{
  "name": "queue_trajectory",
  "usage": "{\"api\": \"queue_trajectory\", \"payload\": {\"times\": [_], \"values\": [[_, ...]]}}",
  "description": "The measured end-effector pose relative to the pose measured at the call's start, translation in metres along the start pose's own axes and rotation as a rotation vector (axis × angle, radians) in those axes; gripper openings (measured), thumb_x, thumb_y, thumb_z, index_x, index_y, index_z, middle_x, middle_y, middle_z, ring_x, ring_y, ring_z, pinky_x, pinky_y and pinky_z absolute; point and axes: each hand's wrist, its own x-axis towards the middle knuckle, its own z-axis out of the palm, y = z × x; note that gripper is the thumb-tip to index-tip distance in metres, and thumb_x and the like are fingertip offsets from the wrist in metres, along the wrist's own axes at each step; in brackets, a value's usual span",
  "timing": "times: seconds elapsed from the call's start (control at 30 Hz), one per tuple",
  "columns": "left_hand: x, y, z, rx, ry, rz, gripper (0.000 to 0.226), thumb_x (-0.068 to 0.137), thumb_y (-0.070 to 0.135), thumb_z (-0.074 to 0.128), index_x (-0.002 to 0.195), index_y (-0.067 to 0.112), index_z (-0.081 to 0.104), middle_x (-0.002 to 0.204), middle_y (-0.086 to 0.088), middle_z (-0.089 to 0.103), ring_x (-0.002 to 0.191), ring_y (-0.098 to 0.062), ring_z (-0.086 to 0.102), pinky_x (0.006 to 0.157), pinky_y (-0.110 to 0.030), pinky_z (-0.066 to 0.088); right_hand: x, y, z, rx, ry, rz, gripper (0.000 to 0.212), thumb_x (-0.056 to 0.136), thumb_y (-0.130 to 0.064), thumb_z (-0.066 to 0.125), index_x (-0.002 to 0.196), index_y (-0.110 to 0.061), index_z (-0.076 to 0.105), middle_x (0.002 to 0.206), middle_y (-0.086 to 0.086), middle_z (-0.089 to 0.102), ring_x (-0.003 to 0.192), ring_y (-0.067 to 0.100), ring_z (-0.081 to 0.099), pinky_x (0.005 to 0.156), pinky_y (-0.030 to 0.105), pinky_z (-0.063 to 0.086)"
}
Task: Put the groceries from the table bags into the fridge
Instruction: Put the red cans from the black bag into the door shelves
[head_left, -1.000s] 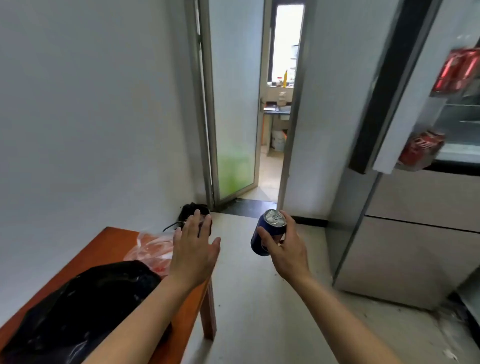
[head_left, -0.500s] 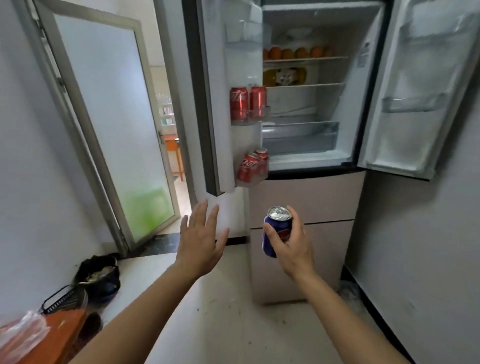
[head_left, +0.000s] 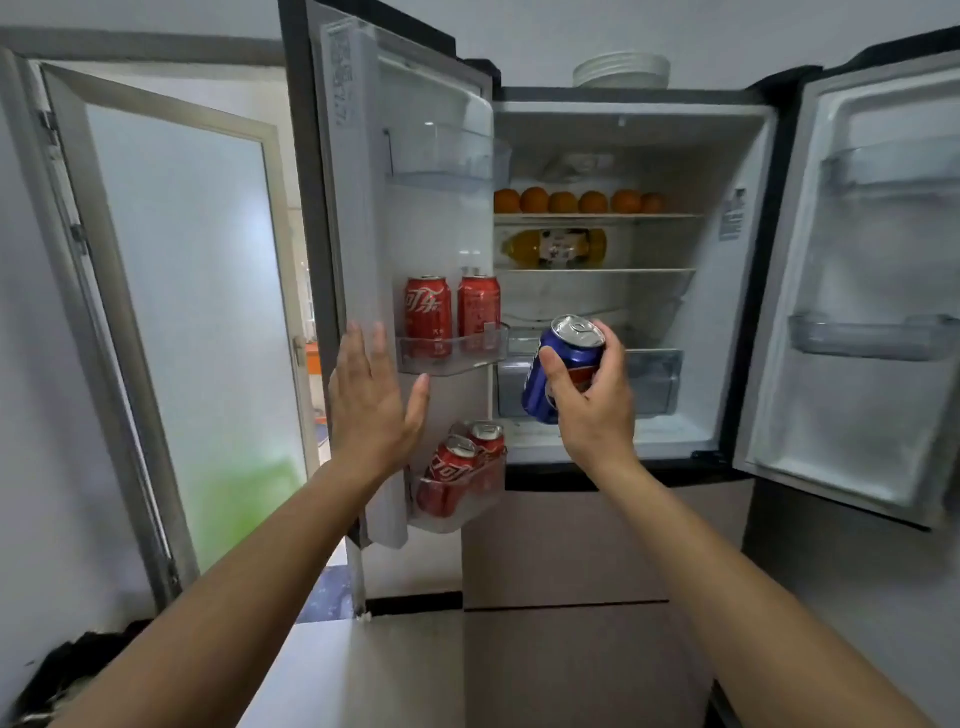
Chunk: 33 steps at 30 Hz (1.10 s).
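Observation:
My right hand (head_left: 592, 400) grips a blue soda can (head_left: 558, 364), held upright in front of the open fridge (head_left: 623, 109), level with the lower shelf and the clear drawer (head_left: 657, 382). My left hand (head_left: 371, 400) is raised with straight fingers, close in front of the left fridge door (head_left: 363, 208), beside its middle door bin (head_left: 452, 353). That bin holds two red cola cans (head_left: 428, 314). The lower door bin (head_left: 457, 499) holds two or three more red cans (head_left: 449, 475). The table and bags are out of view.
Inside the fridge, oranges (head_left: 571, 201) line the top shelf and an orange-drink bottle (head_left: 556, 248) lies on the shelf below. The right fridge door (head_left: 872, 291) stands open with bare bins. Plates (head_left: 621, 70) sit on top. A frosted glass door (head_left: 182, 291) stands open at left.
My view has swung from the table and doorway to face the open fridge from closer. Both hands have risen, the right still gripping the blue can, the left now near the left door.

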Motion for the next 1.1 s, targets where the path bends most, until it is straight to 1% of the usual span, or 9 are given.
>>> {"api": "queue_trajectory", "payload": {"times": [0.17,0.23,0.33,0.4,0.57,0.7,0.8,0.93,1.1], "values": [[0.083,0.004,-0.002,0.022,0.131,-0.02,0.083,0.099,0.053,0.04,0.158,0.017,-0.007,0.165,-0.01,-0.014,0.153,-0.026,-0.008,0.122,-0.045,0.003,0.096,-0.039,0.031,0.164,0.034,-0.168,0.073,0.091,-0.058,0.061,0.149,-0.022,0.032,0.142,0.001,0.05,0.127,0.018,0.051,0.104,0.042,0.05],[0.102,0.01,0.0,0.03,0.119,-0.024,0.084,0.1,0.054,0.038,0.157,0.019,-0.014,0.165,-0.009,-0.017,0.152,-0.026,-0.012,0.12,-0.043,0.0,0.132,-0.058,0.039,0.251,0.079,-0.265,0.076,0.091,-0.055,0.062,0.149,-0.017,0.031,0.144,0.003,0.048,0.128,0.017,0.05,0.105,0.031,0.047],[0.108,0.015,0.011,0.028,0.141,-0.041,0.084,0.101,0.033,0.043,0.155,0.017,-0.02,0.163,-0.009,-0.023,0.151,-0.026,-0.017,0.124,-0.048,0.001,0.18,-0.087,0.051,0.371,0.209,-0.452,0.076,0.092,-0.039,0.067,0.147,-0.002,0.03,0.145,0.015,0.046,0.126,0.019,0.05,0.096,0.009,0.041],[0.105,0.011,0.017,0.051,0.174,-0.042,0.087,0.097,0.017,0.044,0.155,0.017,-0.02,0.163,-0.008,-0.023,0.152,-0.025,-0.016,0.124,-0.048,0.005,0.208,-0.103,0.058,0.425,0.28,-0.52,0.075,0.093,-0.029,0.069,0.145,0.005,0.028,0.146,0.022,0.042,0.127,0.021,0.047,0.093,0.005,0.04],[0.109,0.001,0.021,0.078,0.225,-0.02,0.09,0.093,0.011,0.048,0.156,0.017,-0.017,0.164,-0.006,-0.02,0.152,-0.022,-0.013,0.122,-0.045,0.003,0.271,-0.125,0.074,0.495,0.151,-0.488,0.073,0.093,-0.03,0.068,0.142,0.006,0.028,0.146,0.02,0.043,0.129,0.029,0.051,0.096,0.019,0.05],[0.113,-0.006,0.027,0.093,0.281,-0.004,0.095,0.09,0.006,0.053,0.157,0.014,-0.013,0.165,-0.01,-0.013,0.153,-0.022,-0.008,0.12,-0.033,0.0,0.295,-0.126,0.088,0.426,-0.078,-0.384,0.067,0.095,-0.032,0.066,0.144,-0.006,0.03,0.14,0.011,0.048,0.121,0.02,0.052,0.079,0.009,0.049],[0.114,-0.006,0.032,0.073,0.31,-0.016,0.093,0.09,0.004,0.053,0.157,0.015,-0.011,0.166,-0.01,-0.011,0.153,-0.023,-0.004,0.121,-0.033,0.003,0.298,-0.121,0.105,0.357,-0.203,-0.357,0.064,0.095,-0.033,0.066,0.143,-0.012,0.03,0.141,0.01,0.047,0.12,0.02,0.052,0.085,0.024,0.052],[0.115,-0.012,0.035,0.089,0.313,-0.01,0.095,0.089,0.003,0.054,0.156,0.015,-0.012,0.166,-0.01,-0.01,0.153,-0.024,-0.003,0.121,-0.034,0.005,0.303,-0.124,0.12,0.248,-0.199,-0.363,0.053,0.096,-0.05,0.057,0.135,-0.021,0.037,0.128,0.0,0.053,0.112,0.022,0.057,0.099,0.048,0.048],[0.116,-0.014,0.038,0.068,0.34,-0.011,0.096,0.087,0.002,0.055,0.157,0.016,-0.01,0.166,-0.01,-0.007,0.153,-0.024,0.0,0.12,-0.036,0.009,0.316,-0.135,0.118,0.133,-0.324,-0.301,0.054,0.093,-0.055,0.06,0.134,-0.025,0.041,0.123,-0.002,0.051,0.113,0.022,0.056,0.098,0.041,0.051]]}}
